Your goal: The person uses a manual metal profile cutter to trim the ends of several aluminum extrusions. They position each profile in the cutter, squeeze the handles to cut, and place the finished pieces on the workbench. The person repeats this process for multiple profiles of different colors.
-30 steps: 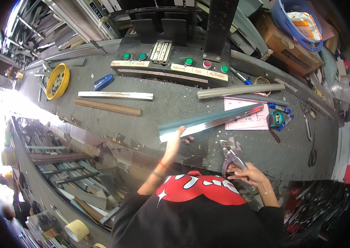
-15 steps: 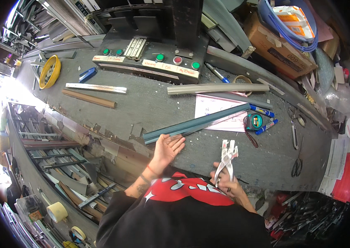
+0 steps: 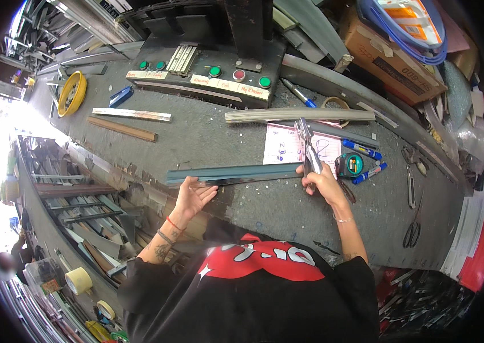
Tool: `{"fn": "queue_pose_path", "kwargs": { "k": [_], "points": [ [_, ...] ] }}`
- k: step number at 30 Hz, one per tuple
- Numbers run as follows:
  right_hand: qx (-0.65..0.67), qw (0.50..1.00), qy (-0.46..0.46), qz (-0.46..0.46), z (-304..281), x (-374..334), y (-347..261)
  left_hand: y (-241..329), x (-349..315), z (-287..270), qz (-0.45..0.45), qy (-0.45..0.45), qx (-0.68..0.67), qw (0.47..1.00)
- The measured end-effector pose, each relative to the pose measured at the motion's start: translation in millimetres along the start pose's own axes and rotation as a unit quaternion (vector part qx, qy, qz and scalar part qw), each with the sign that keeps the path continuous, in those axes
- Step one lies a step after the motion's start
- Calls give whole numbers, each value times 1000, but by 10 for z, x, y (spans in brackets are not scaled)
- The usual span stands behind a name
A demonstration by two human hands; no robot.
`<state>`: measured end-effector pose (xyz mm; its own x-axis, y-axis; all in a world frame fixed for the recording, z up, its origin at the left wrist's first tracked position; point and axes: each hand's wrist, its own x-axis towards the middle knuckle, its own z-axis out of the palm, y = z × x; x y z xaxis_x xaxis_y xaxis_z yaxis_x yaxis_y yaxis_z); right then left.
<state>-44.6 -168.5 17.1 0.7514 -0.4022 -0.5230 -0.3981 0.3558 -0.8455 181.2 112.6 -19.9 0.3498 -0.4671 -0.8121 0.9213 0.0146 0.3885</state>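
Pliers (image 3: 311, 155) sit gripped in the right hand (image 3: 324, 183), while the left hand (image 3: 189, 200) (its grip loose) holds the blue-grey strip (image 3: 242, 173).

The worn grey workbench (image 3: 265, 214) carries a control box (image 3: 207, 91) with coloured push-buttons at its far side. On the left of the surface lie a yellow bowl (image 3: 83, 91), a blue stapler (image 3: 121, 96), a silver strip (image 3: 131, 115) and a brown strip (image 3: 122, 128); on the right, a pale profile (image 3: 299, 116), a pink sheet (image 3: 275, 140), two blue markers (image 3: 362, 149), a tape measure (image 3: 349, 164) and scissors (image 3: 412, 233).
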Motion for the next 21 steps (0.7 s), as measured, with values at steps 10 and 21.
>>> {"fn": "queue_pose_path", "kwargs": {
  "k": [10, 21],
  "points": [
    [-111, 991, 45, -54, 121, -12, 56, -711, 302, 883, -104, -196, 34, 975],
    [10, 998, -25, -51, -64, -72, 207, -1240, 444, 1128, 48, -198, 8, 979]
  ]
}}
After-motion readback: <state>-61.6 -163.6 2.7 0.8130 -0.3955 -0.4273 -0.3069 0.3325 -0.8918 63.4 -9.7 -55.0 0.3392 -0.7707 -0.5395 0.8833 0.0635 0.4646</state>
